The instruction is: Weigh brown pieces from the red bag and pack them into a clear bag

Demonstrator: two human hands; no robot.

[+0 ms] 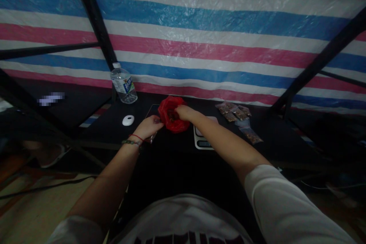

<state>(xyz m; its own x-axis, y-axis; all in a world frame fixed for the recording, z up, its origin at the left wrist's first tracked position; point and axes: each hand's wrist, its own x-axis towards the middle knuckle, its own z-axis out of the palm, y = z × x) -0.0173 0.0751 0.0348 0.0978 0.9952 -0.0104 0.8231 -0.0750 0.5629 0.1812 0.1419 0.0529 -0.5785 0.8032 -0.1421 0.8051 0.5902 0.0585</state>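
Observation:
A red plastic bag (171, 116) sits open on the dark table (274, 137), with brownish contents inside. My left hand (149, 126) grips the bag's left edge; a small clear object shows under its fingers, too dim to name. My right hand (183, 112) reaches into the mouth of the bag from the right, fingers closed among the contents. A small white digital scale (203, 138) lies under my right forearm, just right of the bag.
Several small clear packets of brown stuff (236, 113) lie at the right of the table. A water bottle (124, 84) stands at the back left, a white round object (128, 120) near it. Black frame bars (94, 19) cross a striped tarp (217, 19) behind.

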